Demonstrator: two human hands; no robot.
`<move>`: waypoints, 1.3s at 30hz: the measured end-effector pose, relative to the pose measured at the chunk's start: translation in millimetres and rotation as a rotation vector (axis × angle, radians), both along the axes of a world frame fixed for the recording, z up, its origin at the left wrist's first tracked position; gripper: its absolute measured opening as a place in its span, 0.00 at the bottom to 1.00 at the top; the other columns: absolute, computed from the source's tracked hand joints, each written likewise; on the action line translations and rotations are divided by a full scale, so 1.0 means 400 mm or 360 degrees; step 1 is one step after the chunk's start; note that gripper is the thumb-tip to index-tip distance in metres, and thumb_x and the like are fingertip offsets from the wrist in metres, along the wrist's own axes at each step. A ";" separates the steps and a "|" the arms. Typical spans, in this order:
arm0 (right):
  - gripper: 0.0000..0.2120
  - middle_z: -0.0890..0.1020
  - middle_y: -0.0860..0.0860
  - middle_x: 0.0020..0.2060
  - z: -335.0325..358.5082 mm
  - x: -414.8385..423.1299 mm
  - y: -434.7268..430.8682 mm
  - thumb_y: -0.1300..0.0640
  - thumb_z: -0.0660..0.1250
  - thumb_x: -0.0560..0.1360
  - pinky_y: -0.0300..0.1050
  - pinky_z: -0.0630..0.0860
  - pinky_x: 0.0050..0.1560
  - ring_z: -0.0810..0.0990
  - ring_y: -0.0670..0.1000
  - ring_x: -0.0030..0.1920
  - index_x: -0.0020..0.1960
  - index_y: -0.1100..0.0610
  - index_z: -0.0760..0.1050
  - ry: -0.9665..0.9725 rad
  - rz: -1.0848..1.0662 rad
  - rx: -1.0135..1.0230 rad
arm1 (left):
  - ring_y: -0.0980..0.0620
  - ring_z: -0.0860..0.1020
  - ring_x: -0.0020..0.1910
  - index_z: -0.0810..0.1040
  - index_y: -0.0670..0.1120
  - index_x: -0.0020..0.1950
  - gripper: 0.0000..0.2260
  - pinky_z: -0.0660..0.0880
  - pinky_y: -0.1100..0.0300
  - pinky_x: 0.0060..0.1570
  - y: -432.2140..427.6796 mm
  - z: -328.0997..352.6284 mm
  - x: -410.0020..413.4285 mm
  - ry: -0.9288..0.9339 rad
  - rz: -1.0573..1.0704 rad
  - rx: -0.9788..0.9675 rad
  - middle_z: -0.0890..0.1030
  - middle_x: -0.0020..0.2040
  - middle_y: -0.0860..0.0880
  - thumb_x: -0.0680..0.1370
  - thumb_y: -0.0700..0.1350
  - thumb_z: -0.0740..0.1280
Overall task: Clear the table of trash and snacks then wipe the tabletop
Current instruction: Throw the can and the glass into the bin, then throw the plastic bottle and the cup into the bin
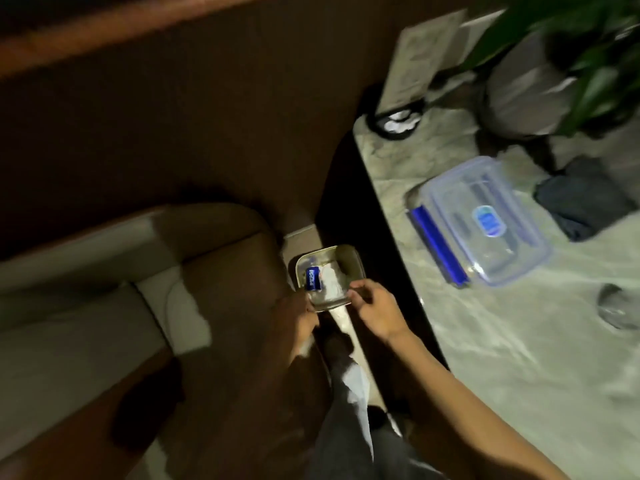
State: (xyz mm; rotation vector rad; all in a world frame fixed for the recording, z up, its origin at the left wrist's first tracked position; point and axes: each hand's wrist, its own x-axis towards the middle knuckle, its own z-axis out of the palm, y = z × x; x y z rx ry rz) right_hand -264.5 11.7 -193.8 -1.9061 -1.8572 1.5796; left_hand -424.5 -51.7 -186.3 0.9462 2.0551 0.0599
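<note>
A small beige trash bin (349, 259) stands on the floor between the sofa and the table. Inside it lie a blue Pepsi can (312, 278) and crumpled white paper (330, 282). My left hand (296, 315) is at the bin's near left rim, dim and blurred, so its grip is unclear. My right hand (375, 308) hovers over the near right rim with fingers loosely apart and nothing in them. On the marble tabletop (519, 358) sit a clear plastic container (485, 220) with a blue-labelled lid, a blue packet (436, 247) beside it, and a dark cloth (581, 202).
A beige sofa (104, 306) fills the left. At the table's far end are a black ashtray with white scraps (398, 121) and a potted plant (540, 81). A glass object (620, 306) sits at the right edge. My legs (349, 410) stand by the table's dark edge.
</note>
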 end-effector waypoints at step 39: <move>0.24 0.81 0.44 0.54 0.367 1.006 0.147 0.67 0.68 0.73 0.46 0.77 0.56 0.80 0.49 0.56 0.60 0.42 0.73 0.0455 -0.1225 0.0160 | 0.53 0.77 0.59 0.77 0.55 0.58 0.11 0.71 0.59 0.62 0.515 0.417 1.066 -0.0631 -0.1489 0.0661 0.79 0.58 0.51 0.78 0.54 0.66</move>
